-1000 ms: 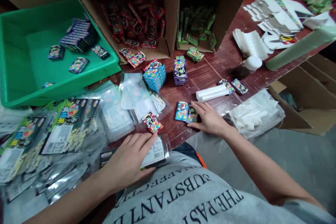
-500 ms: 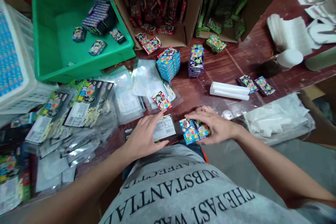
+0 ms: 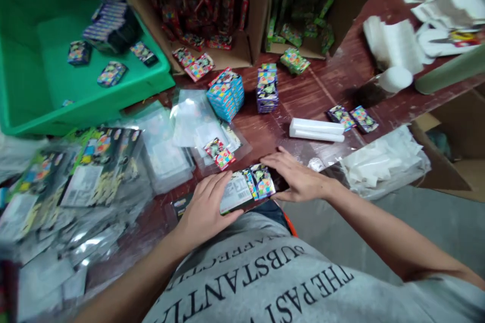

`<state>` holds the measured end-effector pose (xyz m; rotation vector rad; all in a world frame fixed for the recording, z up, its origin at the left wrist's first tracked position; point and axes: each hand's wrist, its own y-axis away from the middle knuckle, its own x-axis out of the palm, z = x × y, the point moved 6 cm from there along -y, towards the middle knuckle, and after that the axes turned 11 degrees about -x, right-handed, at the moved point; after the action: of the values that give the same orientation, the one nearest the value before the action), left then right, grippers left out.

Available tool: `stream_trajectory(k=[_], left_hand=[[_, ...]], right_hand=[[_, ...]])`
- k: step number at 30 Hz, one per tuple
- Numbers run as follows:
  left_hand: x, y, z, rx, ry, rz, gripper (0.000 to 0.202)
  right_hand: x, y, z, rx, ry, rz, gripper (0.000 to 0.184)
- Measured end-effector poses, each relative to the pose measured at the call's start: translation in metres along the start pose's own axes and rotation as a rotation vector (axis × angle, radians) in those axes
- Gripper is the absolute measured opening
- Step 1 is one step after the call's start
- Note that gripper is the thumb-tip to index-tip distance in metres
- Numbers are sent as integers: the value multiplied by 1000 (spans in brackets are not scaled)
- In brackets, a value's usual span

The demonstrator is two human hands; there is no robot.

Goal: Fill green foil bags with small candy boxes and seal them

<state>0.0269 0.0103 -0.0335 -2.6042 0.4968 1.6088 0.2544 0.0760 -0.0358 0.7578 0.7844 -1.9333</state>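
Note:
My left hand holds a flat clear plastic bag with a printed card at the table's front edge, fingers along its far side and thumb on the near side. My right hand grips a small purple candy-style box at the bag's right end, fingertips and thumb at its two right corners. A narrow strip of a blue box shows left of the purple one; the rest of it is hidden. Just beyond my left fingers, a red box lies on other clear bags.
A stack of blue boxes and one of purple boxes stand behind. White plastic strips lie to the right. A green bin, cartons of red boxes and green boxes, and packed bags surround the workspace.
My right hand has moved left with the blue and purple boxes, up to the bag. The blue box is now mostly out of sight. The camera view has shifted right.

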Motion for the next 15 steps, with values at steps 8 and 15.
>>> stream_trajectory(k=[8, 15], left_hand=[[-1, -19, 19, 214, -45, -203, 76], [4, -15, 24, 314, -155, -315, 93]], right_hand=[[-3, -30, -22, -132, -46, 94, 70], [13, -42, -1, -113, 36, 22, 84]])
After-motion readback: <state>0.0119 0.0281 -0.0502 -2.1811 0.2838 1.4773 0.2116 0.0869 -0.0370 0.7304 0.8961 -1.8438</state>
